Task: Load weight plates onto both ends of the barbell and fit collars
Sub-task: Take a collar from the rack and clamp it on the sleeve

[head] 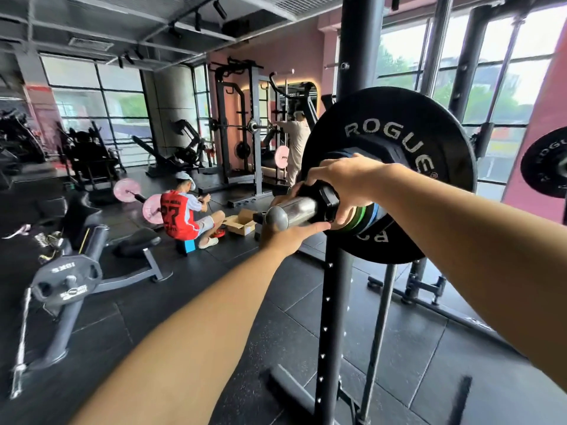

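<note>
The steel barbell sleeve points toward me at centre frame. A large black Rogue plate sits on it, with thinner green and blue plates stacked in front. A black collar sits on the sleeve against those plates. My right hand grips the collar from above, fingers curled over it. My left hand holds the collar from below, thumb along its lower edge. A second black plate shows at the right edge.
A black rack upright stands just behind the sleeve. A bench with a 10 kg plate is at left. One person sits on the floor beside a cardboard box, another stands at a far rack.
</note>
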